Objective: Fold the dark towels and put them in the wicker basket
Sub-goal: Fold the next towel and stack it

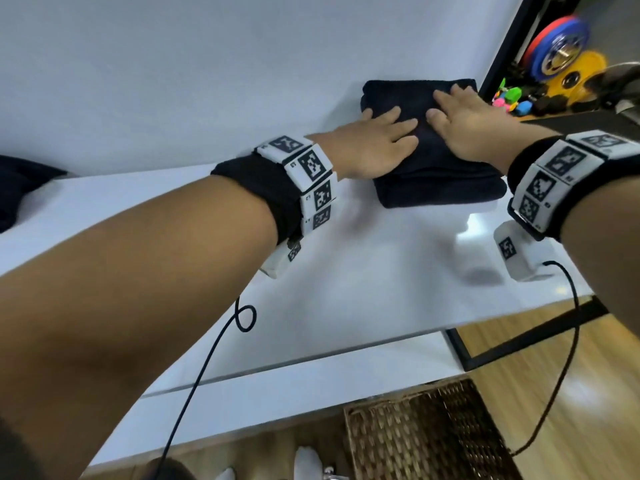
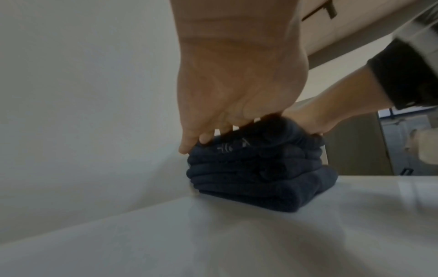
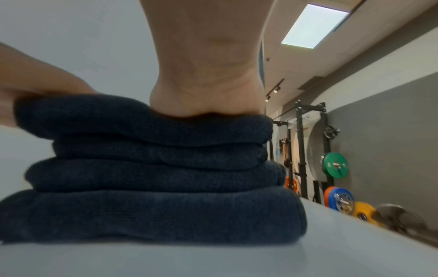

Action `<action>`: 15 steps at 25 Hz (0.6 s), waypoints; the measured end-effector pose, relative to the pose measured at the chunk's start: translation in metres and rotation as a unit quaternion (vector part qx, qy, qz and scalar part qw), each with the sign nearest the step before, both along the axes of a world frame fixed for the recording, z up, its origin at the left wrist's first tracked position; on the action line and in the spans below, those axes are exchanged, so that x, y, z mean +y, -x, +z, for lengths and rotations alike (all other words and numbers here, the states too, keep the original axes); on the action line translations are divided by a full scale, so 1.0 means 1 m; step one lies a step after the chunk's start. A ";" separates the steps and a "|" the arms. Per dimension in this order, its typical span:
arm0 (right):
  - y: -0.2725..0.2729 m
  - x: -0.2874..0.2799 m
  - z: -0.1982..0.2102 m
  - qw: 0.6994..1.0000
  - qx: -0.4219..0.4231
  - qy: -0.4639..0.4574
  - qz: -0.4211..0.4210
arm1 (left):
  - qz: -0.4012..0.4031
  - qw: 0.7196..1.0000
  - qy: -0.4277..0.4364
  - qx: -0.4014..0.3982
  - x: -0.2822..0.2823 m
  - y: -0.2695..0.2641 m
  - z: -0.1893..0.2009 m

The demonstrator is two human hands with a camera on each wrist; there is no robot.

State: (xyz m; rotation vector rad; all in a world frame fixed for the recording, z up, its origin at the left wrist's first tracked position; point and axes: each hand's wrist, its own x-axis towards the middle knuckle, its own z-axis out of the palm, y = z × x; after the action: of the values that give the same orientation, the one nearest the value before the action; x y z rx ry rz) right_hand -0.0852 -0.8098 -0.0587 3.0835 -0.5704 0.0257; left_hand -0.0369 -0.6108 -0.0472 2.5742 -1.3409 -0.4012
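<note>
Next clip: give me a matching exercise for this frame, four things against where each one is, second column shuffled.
Things:
1. folded dark towel
2. wicker basket
3. unfolded dark towel
4. left hand

Places:
A. on the floor below the table's near edge
B. at the far left edge of the table
C. flat on the folded towel's left part, beside the right hand
D. on the table under both hands

Pairs: 1-D, 2-A, 3-B, 4-C
</note>
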 end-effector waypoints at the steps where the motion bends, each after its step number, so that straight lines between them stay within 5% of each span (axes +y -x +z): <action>1: 0.002 0.007 0.008 0.999 0.026 0.021 -0.007 | -0.003 1.000 -0.008 -0.014 0.018 0.000 0.000; 5: -0.020 0.066 0.054 0.998 0.037 0.053 -0.006 | 0.065 0.995 -0.045 -0.065 0.115 -0.015 -0.004; 11: -0.063 0.287 0.049 0.952 -0.060 -0.103 0.283 | 0.221 0.972 -0.002 -0.085 0.285 -0.015 0.010; 15: -0.082 0.390 0.028 0.915 -0.024 -0.170 0.364 | 0.339 0.936 -0.021 -0.092 0.414 -0.009 0.013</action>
State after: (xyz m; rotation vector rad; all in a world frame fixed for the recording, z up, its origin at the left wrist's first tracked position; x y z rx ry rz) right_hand -0.0029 -0.4195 -0.0309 3.4215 0.6733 0.0044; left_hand -0.0274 -0.1966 -0.0341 2.9427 -0.4079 -0.0627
